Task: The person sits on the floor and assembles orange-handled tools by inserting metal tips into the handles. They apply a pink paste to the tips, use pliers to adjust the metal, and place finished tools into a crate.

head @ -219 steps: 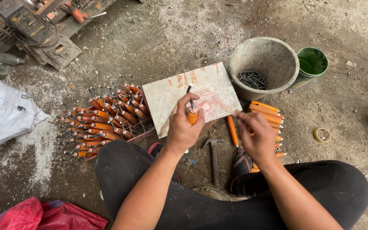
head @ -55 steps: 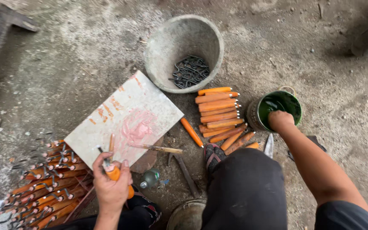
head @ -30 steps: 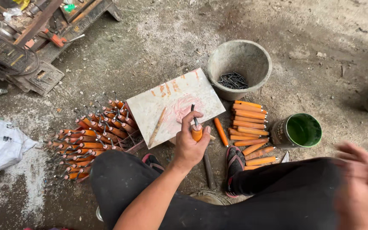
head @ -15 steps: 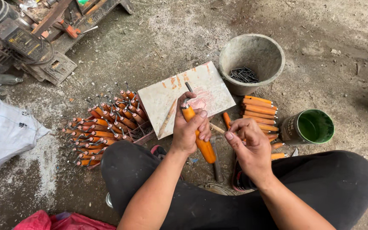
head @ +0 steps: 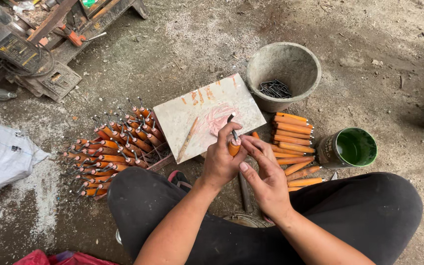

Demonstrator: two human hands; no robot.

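My left hand [head: 222,164] grips an orange wooden handle [head: 234,147] with a dark metal hook [head: 232,126] sticking out of its top, held upright over the near edge of a pale, pink-stained board [head: 207,115]. My right hand [head: 267,174] has its fingertips on the top of that same handle, beside the metal. A thin wooden stick [head: 188,139] lies on the board. Bare orange handles [head: 290,142] are stacked right of my hands. Finished handles with hooks [head: 116,147] lie in a pile on the left.
A grey bucket [head: 284,73] holding dark metal hooks [head: 274,89] stands behind the board. A green-lined can [head: 348,148] sits at the right. Machinery and scrap [head: 23,54] fill the top left, a white sack [head: 1,157] the left edge. My black-trousered legs [head: 280,221] lie across the bottom.
My right hand came back from the can on the right and now meets the left at the handle. The handle has gone from tilted to upright in my left hand.
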